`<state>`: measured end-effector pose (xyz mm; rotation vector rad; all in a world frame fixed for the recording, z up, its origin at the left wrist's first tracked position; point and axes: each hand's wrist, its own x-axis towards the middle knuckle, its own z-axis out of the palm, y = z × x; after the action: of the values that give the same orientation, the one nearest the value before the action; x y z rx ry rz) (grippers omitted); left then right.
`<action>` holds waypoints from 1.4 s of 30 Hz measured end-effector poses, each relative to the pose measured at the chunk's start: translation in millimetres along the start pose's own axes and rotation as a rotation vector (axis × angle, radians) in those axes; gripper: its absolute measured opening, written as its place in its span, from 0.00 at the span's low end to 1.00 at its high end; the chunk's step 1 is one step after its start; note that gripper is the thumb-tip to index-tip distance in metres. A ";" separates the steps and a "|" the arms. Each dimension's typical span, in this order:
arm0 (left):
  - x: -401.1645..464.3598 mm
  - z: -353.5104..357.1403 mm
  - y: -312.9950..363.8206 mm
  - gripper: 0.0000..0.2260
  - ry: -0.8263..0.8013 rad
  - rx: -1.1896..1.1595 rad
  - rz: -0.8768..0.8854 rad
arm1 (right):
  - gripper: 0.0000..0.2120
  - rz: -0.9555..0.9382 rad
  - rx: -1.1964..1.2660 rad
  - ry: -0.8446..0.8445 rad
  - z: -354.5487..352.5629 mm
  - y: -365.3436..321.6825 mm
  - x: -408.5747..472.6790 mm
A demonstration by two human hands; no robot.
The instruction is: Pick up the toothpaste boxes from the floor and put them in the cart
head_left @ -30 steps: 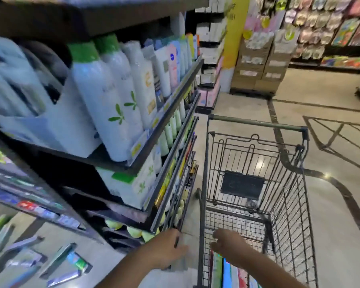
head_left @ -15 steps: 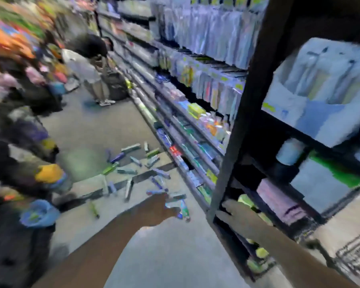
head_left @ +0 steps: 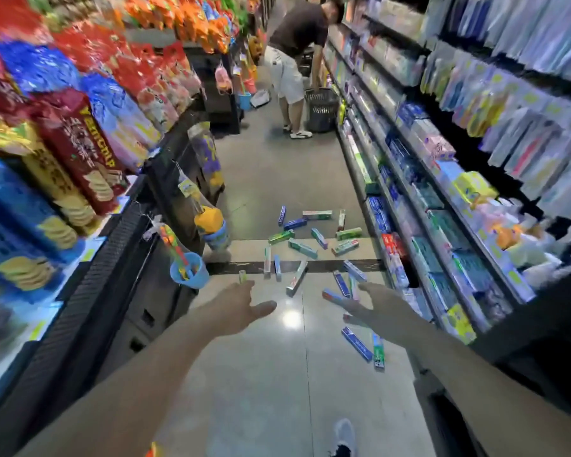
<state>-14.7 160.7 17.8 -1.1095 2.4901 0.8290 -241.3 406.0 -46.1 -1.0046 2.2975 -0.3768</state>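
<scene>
Grey polished floor (head_left: 261,374) lies nearest. Above it, left hand (head_left: 236,310) and right hand (head_left: 374,306) extend spread and empty, ready to grasp. Toothpaste boxes (head_left: 302,249) lie scattered beyond, beside the toothpaste shelving (head_left: 442,225). No cart shows.

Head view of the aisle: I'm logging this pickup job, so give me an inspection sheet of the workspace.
Surface: glossy floor, dark stripe across it.
Job's things: toothpaste boxes scattered on the floor; nearest is a blue box. Cart not in view.
Clutter: blue bucket of toys hanging at the left shelf.
Grippers: left hand and right hand open, empty, stretched forward above the floor.
Cables: nothing seen.
Surroundings: snack shelves left, toothpaste shelves right; another shopper bending over a basket.
</scene>
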 end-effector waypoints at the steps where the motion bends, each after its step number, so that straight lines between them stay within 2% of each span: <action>1: 11.0 -2.5 3.4 0.40 0.002 0.004 -0.012 | 0.41 -0.053 -0.006 0.099 -19.0 -12.9 21.3; 2: 21.9 -5.9 9.0 0.40 0.007 0.007 -0.019 | 0.44 -0.010 0.019 0.090 -32.4 -43.7 32.9; 3: 33.5 -9.9 15.2 0.40 0.017 0.012 -0.025 | 0.46 -0.032 0.068 0.066 -39.1 -42.9 53.7; 5: 58.1 -20.3 28.9 0.39 0.035 0.027 -0.046 | 0.43 -0.080 0.031 0.037 -66.0 -46.8 80.6; 7: 81.4 -32.4 43.7 0.37 0.048 0.040 -0.070 | 0.41 -0.049 -0.014 0.026 -84.8 -31.4 100.3; 15: 156.1 -70.3 90.6 0.35 0.046 -0.018 -0.152 | 0.39 -0.075 -0.093 -0.030 -148.5 -34.7 193.4; 18: 177.0 -81.6 88.3 0.38 0.032 -0.016 -0.164 | 0.44 -0.080 -0.122 -0.072 -157.3 -43.2 217.3; 21: 213.5 -96.9 71.5 0.54 0.052 -0.054 -0.158 | 0.45 -0.081 -0.147 -0.085 -162.9 -56.4 255.2; 23: 248.8 -99.5 47.9 0.59 0.055 -0.081 -0.164 | 0.44 -0.076 -0.176 -0.089 -163.2 -67.8 280.3; 31: 381.2 -141.4 -13.0 0.57 0.019 -0.123 -0.130 | 0.43 -0.041 -0.233 -0.144 -152.4 -122.8 412.0; 35: 457.8 -166.6 -45.3 0.52 -0.041 -0.127 -0.137 | 0.43 0.035 -0.245 -0.162 -143.0 -151.1 487.1; 38: 513.0 -171.6 -73.1 0.49 -0.106 -0.132 -0.161 | 0.44 0.095 -0.239 -0.189 -129.6 -163.3 541.1; 40: 547.8 -170.2 -89.3 0.52 -0.121 -0.140 -0.175 | 0.42 0.113 -0.242 -0.224 -118.9 -165.0 575.2; 42: 581.4 -160.7 -104.6 0.49 -0.130 -0.162 -0.184 | 0.40 0.138 -0.234 -0.249 -105.5 -161.3 609.6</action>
<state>-325.3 -332.1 -170.6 -1.2720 2.2084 1.0266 -541.9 -150.8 -136.8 -0.9373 2.1993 0.0736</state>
